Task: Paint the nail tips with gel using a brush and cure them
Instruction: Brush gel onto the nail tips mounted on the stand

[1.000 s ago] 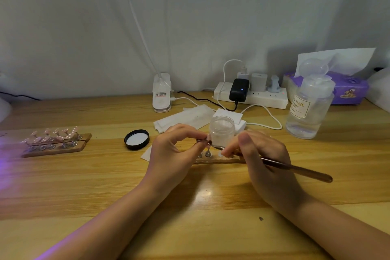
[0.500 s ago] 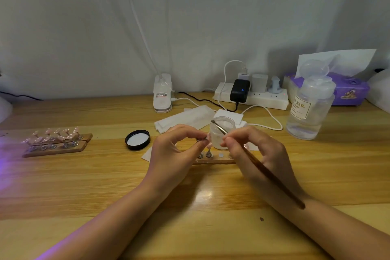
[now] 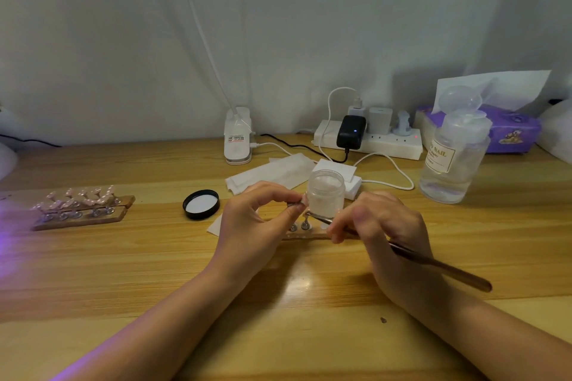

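Left hand (image 3: 253, 226) has its fingers (image 3: 291, 210) pinched together on a tiny nail tip on a metal stand (image 3: 298, 203), and the right hand (image 3: 383, 226) grips a long thin brown-handled brush (image 3: 439, 266) with its tip end right at that nail tip. Just behind them sits an open clear plastic gel jar (image 3: 326, 192), with a narrow wooden holder strip with small metal stands (image 3: 305, 230) under the hands on the light wooden desk (image 3: 154, 272). Further left there's the jar's black round lid (image 3: 201, 204) and two wooden strips of pink nail tips (image 3: 81, 207), off to the right a clear pump bottle with a cream label (image 3: 453, 158).
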